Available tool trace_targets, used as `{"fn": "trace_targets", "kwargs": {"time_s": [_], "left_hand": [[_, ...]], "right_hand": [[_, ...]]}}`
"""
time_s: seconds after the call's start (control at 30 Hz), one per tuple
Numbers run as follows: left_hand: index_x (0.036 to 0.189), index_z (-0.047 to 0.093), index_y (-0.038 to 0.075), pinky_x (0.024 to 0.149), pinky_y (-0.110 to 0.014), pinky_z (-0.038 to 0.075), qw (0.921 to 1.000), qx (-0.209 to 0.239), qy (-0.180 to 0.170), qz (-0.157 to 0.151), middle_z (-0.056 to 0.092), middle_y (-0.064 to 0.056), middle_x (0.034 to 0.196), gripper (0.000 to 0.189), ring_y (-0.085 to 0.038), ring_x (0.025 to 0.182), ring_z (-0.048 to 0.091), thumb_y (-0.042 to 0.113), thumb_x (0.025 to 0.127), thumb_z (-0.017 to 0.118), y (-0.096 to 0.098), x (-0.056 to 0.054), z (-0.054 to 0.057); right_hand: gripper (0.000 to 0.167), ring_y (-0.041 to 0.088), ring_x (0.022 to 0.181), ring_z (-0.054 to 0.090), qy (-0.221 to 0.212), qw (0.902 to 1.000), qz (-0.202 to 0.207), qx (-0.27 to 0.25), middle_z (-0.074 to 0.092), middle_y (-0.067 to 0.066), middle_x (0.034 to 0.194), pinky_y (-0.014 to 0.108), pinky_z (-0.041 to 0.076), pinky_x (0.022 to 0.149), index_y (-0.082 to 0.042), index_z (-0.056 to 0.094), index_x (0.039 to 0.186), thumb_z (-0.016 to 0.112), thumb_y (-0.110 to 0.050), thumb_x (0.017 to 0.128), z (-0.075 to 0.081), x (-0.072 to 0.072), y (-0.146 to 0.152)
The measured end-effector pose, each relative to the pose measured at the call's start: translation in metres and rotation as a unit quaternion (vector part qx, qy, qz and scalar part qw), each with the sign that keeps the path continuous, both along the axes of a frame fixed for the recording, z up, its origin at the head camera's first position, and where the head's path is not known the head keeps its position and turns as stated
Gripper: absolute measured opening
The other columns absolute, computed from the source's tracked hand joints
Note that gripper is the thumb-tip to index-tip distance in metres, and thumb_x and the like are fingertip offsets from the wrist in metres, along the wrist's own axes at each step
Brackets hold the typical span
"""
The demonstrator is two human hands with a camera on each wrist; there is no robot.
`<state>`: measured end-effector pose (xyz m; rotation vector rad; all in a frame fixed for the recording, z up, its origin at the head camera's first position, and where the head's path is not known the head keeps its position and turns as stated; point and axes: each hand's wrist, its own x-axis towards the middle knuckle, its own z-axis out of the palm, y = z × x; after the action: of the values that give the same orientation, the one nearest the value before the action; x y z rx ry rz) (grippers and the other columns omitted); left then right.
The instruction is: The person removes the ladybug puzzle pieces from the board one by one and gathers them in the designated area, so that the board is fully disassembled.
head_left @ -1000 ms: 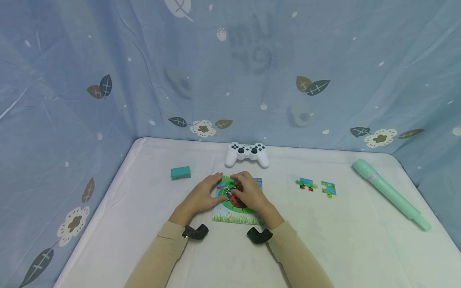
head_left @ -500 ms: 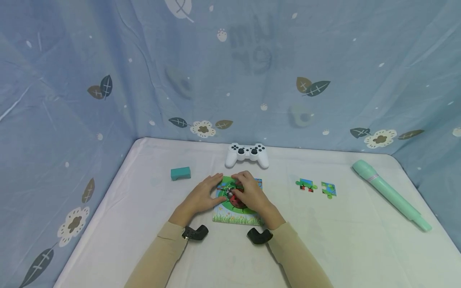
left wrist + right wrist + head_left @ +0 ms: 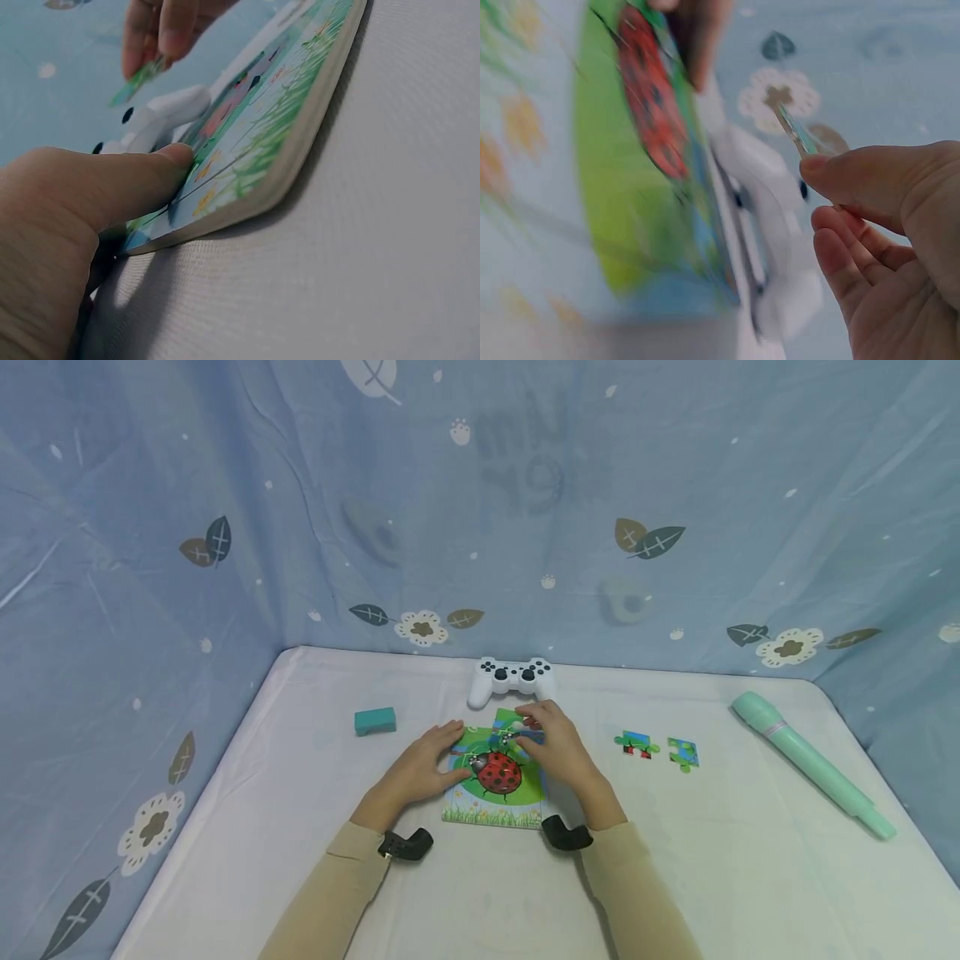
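A square ladybug puzzle (image 3: pixel 495 810) lies on the white-covered table in front of me. My left hand (image 3: pixel 414 770) rests along its left side, with the fingers reaching to the upper left corner and the thumb (image 3: pixel 169 161) pressing on the printed face. My right hand (image 3: pixel 561 747) pinches a green and blue puzzle piece (image 3: pixel 799 133) between thumb and fingers, raised over the puzzle's top right part. The left wrist view also shows this puzzle piece (image 3: pixel 139 84) in the air above the board. The ladybug picture shows in full below the right hand.
A white game controller (image 3: pixel 513 679) lies just behind the puzzle. Two loose puzzle pieces (image 3: pixel 637 743) sit to the right, side by side. A teal block (image 3: pixel 375 720) is at the left, and a mint-green microphone-shaped stick (image 3: pixel 813 764) at the far right.
My right hand has lifted off the puzzle's middle and moved up and right, with a puzzle piece between its fingers, uncovering the ladybug. The left hand has stayed in place.
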<state>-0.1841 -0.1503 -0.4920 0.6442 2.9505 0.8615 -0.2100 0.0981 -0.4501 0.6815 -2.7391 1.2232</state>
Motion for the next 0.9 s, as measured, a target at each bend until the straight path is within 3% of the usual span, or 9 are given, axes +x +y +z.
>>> {"fn": "trace_targets", "kwargs": {"time_s": [0.23, 0.43, 0.67, 0.9], "left_hand": [[0.141, 0.044, 0.004, 0.117, -0.044, 0.026, 1.0, 0.003, 0.005, -0.006, 0.039, -0.009, 0.15, 0.074, -0.03, 0.139, 0.034, 0.046, 0.084, 0.066, -0.001, 0.0, -0.002], [0.142, 0.043, 0.005, 0.117, -0.043, 0.025, 1.0, -0.005, 0.007, -0.004, 0.039, -0.008, 0.15, 0.075, -0.029, 0.139, 0.034, 0.047, 0.084, 0.066, -0.001, 0.0, 0.0], [0.141, 0.044, 0.005, 0.117, -0.044, 0.025, 1.0, -0.001, 0.006, -0.003, 0.04, -0.008, 0.15, 0.074, -0.029, 0.139, 0.034, 0.046, 0.084, 0.067, 0.0, 0.0, 0.001], [0.141, 0.044, 0.005, 0.116, -0.044, 0.027, 0.9999, 0.001, 0.011, -0.004, 0.04, -0.009, 0.149, 0.074, -0.029, 0.139, 0.035, 0.045, 0.083, 0.067, 0.0, 0.0, 0.0]], "right_hand": [[0.042, 0.03, 0.104, 0.058, -0.013, 0.9991, -0.027, -0.03, 0.052, 0.017, 0.119, 0.044, 0.05, 0.096, 0.0, 0.057, 0.125, 0.069, -0.005, 0.085, 0.002, -0.008, 0.036], [0.042, 0.034, 0.106, 0.056, -0.018, 0.9984, -0.022, -0.048, 0.052, 0.02, 0.121, 0.048, 0.048, 0.099, 0.003, 0.056, 0.125, 0.067, -0.002, 0.086, 0.001, -0.011, 0.071], [0.043, 0.036, 0.111, 0.052, -0.044, 0.9987, -0.023, -0.012, 0.051, 0.019, 0.126, 0.051, 0.044, 0.1, 0.001, 0.053, 0.129, 0.064, -0.007, 0.089, -0.004, -0.012, 0.102], [0.042, 0.039, 0.112, 0.052, -0.054, 0.998, -0.027, 0.021, 0.052, 0.021, 0.125, 0.054, 0.045, 0.096, 0.003, 0.054, 0.128, 0.065, -0.007, 0.088, -0.011, -0.012, 0.116]]}}
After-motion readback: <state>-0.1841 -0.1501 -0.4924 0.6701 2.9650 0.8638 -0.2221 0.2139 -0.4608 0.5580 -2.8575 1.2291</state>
